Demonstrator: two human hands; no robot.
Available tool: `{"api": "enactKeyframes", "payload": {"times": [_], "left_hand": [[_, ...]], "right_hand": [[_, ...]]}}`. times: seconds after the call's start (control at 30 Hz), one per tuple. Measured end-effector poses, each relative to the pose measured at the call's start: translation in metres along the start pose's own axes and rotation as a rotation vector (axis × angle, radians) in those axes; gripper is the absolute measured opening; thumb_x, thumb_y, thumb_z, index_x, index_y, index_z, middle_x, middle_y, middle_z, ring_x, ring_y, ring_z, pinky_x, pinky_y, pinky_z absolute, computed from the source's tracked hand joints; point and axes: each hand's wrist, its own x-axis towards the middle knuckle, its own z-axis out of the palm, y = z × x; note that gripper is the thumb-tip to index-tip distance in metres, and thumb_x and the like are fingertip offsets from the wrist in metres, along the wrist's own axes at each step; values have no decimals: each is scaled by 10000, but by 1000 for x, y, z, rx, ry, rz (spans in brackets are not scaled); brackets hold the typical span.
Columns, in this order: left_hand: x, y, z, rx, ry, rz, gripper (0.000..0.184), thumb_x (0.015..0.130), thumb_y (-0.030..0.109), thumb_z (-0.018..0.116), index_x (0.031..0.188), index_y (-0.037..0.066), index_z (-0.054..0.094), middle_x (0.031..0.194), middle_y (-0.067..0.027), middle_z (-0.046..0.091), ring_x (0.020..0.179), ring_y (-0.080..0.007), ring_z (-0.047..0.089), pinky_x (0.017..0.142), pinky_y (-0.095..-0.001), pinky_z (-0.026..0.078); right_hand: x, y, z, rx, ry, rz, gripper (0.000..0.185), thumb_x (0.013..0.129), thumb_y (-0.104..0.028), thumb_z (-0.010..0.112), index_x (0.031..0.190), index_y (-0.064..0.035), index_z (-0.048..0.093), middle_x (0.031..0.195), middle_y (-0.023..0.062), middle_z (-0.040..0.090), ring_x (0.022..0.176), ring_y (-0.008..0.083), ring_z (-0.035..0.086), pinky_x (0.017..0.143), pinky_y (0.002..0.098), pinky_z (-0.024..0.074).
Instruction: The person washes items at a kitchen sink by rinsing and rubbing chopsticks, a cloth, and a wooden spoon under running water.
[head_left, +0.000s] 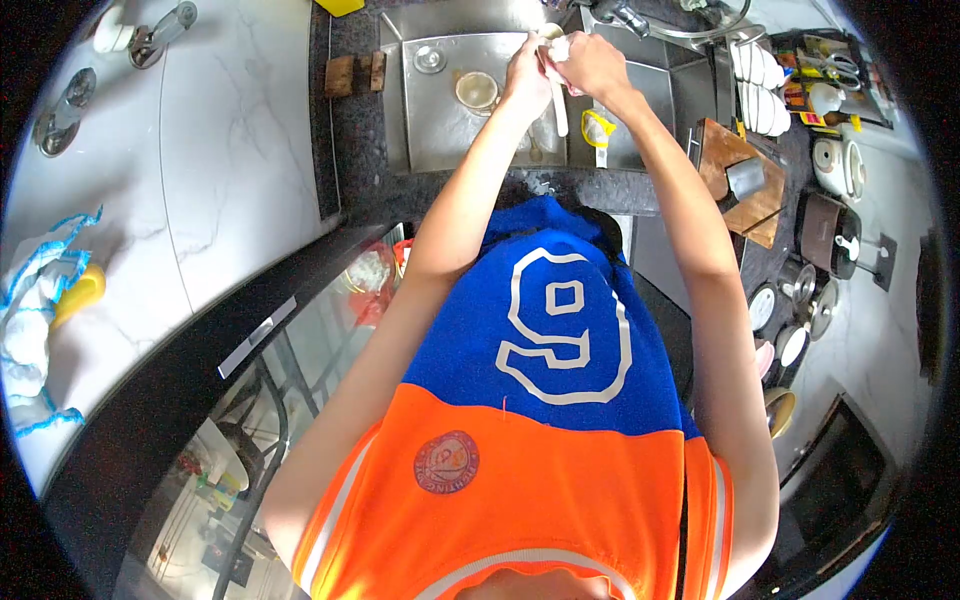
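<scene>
Over the metal sink [430,130], my left hand [527,80] and my right hand [594,68] meet, both closed. Between them is a long utensil with a pale handle [560,108] pointing down toward me; its head is mostly hidden by my fingers. A small white wad [559,50], perhaps a sponge or cloth, shows at my right fingers. In the left basin, a round cream-coloured bowl [477,92] sits near the sink drain [430,59]. A yellow-and-white item [598,130] lies right of my hands, near the front of the sink.
White bowls [760,85] stand in a rack to the right, behind a wooden board [745,190] bearing a grey metal item. The faucet [625,15] is at the back. On the left white counter lie a blue-edged cloth [40,310] and a yellow object [80,293].
</scene>
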Motion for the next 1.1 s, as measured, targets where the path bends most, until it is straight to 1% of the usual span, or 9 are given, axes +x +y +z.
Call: {"api": "enactKeyframes", "payload": {"times": [0.03,0.27,0.37,0.6,0.67,0.73,0.83,0.9,1.1], "left_hand": [[1,0,2,-7,-37,4,337,922,330,354,991,41,513,921,-73,574,861,-197,551,764,-358,447],[9,-17,-4,165,33,85,429,895,445,360,1075,74,482,1047,-73,555,986,-201,524,855,-381,412],[0,-12,1,18,4,-75,516,880,527,313,1071,75,475,1063,-87,550,989,-216,526,831,-400,425],[6,-16,-6,120,72,-77,558,872,561,281,1076,80,475,1049,-89,559,944,-215,551,769,-409,460],[14,-14,-17,216,-13,-15,494,891,504,310,1085,80,474,1047,-74,561,920,-196,563,739,-372,485],[8,-9,-10,212,-23,152,294,922,314,396,1066,66,462,954,-72,554,805,-159,577,677,-284,505],[3,2,-12,344,-9,264,343,912,353,410,1053,48,476,903,-75,562,724,-140,578,578,-281,498],[-4,18,-10,509,97,57,375,903,378,421,947,26,541,747,-63,576,578,-117,557,452,-273,455],[0,33,-3,889,135,57,450,894,420,411,773,23,588,558,-23,526,461,-108,503,390,-254,405]], "right_hand": [[2,-1,-9,77,-166,-3,331,703,-316,556,773,-8,654,756,198,630,762,320,629,705,396,500],[11,-4,-3,-135,-158,-67,370,712,-328,473,804,-20,656,787,193,634,774,327,629,705,406,502],[9,-6,-1,-160,-159,-99,393,745,-318,413,840,-18,648,831,204,628,817,326,621,709,417,501],[18,6,12,-151,-182,-235,351,773,-294,432,844,-8,623,829,230,613,820,333,613,714,443,491],[23,12,20,92,-81,-256,324,770,-256,473,926,13,566,833,246,603,814,353,604,716,447,483],[33,23,23,170,-137,-268,331,763,-224,506,1012,-6,509,859,247,598,813,362,598,721,438,475],[36,35,20,453,-198,-162,344,767,-199,516,1083,-66,499,871,213,607,767,340,612,727,405,473],[32,35,17,459,-140,-194,348,770,-203,516,1090,-66,497,867,205,610,756,324,618,721,398,477],[32,33,35,653,-97,-232,389,805,-222,498,1157,-56,500,895,181,618,722,267,628,688,359,492]]}}
